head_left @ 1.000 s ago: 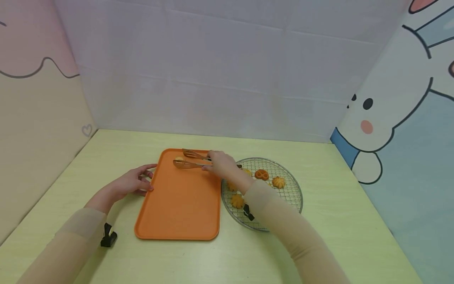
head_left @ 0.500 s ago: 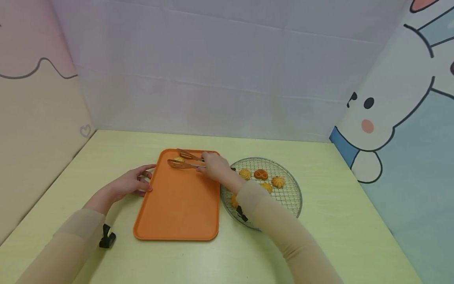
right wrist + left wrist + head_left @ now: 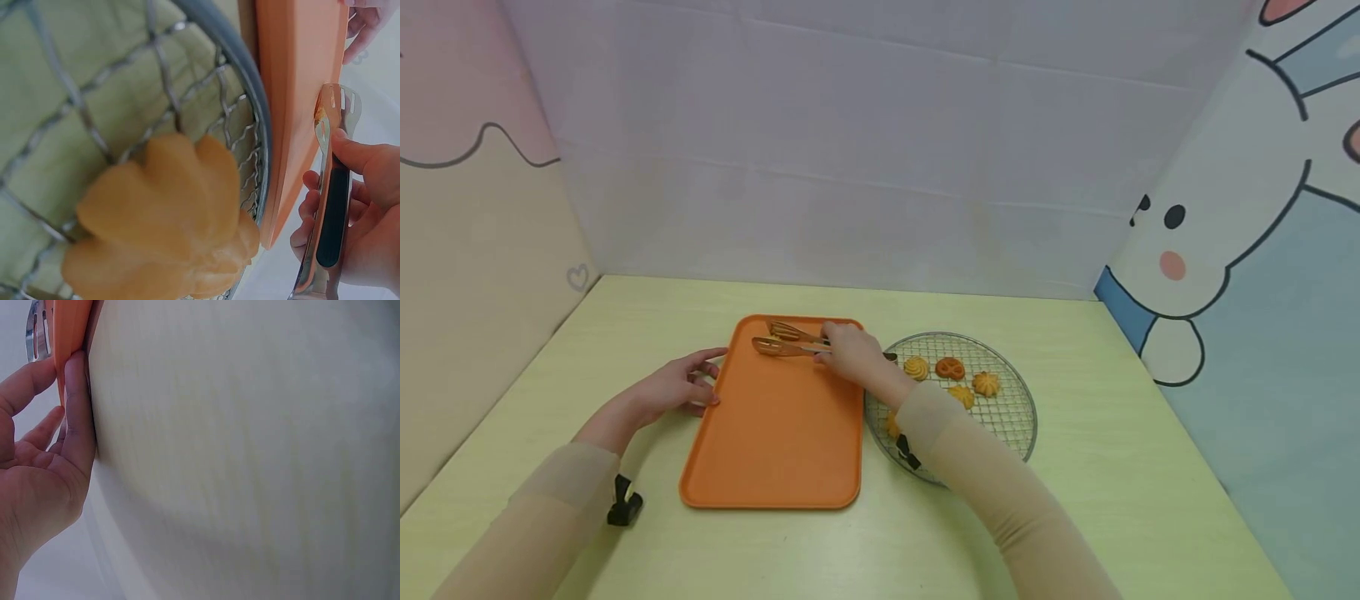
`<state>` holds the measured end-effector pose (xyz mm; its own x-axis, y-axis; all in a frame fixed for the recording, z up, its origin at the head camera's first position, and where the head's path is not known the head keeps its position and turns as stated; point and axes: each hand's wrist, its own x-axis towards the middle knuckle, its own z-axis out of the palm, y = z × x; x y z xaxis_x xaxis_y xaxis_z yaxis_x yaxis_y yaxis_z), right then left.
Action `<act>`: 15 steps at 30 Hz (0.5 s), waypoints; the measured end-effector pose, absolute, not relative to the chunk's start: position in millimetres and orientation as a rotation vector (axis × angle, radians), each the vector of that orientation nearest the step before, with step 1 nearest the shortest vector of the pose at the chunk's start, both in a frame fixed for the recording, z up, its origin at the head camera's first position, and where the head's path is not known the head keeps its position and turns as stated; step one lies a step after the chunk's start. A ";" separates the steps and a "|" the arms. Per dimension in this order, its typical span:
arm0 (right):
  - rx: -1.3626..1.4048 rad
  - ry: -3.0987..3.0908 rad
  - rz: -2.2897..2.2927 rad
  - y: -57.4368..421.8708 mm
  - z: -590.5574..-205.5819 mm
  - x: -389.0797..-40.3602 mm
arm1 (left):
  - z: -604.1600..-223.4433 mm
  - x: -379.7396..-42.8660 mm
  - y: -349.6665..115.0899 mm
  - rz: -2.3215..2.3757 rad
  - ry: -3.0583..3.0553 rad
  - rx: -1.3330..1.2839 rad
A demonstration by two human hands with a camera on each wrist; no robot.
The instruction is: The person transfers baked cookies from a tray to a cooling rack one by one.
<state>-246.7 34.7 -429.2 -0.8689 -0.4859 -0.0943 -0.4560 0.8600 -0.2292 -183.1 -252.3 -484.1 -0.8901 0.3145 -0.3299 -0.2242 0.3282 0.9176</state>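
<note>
My left hand (image 3: 673,385) is at the left edge of an orange tray (image 3: 775,442); in the left wrist view its thumb and fingers pinch the tray's rim (image 3: 70,328). My right hand (image 3: 856,354) grips metal tongs (image 3: 790,347) by their dark-padded handles, over the tray's far part. Slotted tips of the tongs (image 3: 342,103) point left, a narrow gap between them. A small yellowish cookie at these tips is almost wholly hidden. Right of the tray lies a round wire rack (image 3: 1015,425) with several cookies, among them a flower-shaped one (image 3: 986,384) and a pretzel-shaped one (image 3: 951,368).
Beside the tray, the rack's rim sits close to its right edge. My right forearm (image 3: 992,492) crosses over the rack and covers part of it. A pale wooden-looking table (image 3: 1120,467) extends to a white back wall (image 3: 850,167) and patterned side panels.
My right hand has shifted slightly left with the tongs, and their tips have come closer together over the small cookie, which is now mostly covered. The left hand keeps its place on the tray.
</note>
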 end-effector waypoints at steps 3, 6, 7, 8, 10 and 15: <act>-0.736 2.885 -0.301 35.2 -429.8 -246.8 | -484.7 -182.9 -252.8 1.591 2.148 0.083; -0.733 2.881 -0.311 36.1 -430.5 -246.9 | -485.1 -182.9 -252.8 1.593 2.148 0.088; -0.731 2.882 -0.314 36.5 -430.8 -247.0 | -485.2 -182.9 -252.7 1.594 2.147 0.090; -0.731 2.882 -0.317 36.7 -430.8 -247.0 | -485.1 -182.9 -252.6 1.594 2.146 0.090; -0.728 2.885 -0.321 37.1 -431.1 -247.1 | -485.0 -182.8 -252.4 1.595 2.147 0.089; -0.731 2.890 -0.333 37.9 -432.1 -247.5 | -484.1 -182.3 -251.9 1.588 2.157 0.088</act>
<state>-247.5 37.9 -432.1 -0.8717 -0.4831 -0.0824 -0.4517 0.8573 -0.2470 -182.3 -251.9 -484.1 -0.8933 0.3139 -0.3216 -0.2138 0.3326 0.9185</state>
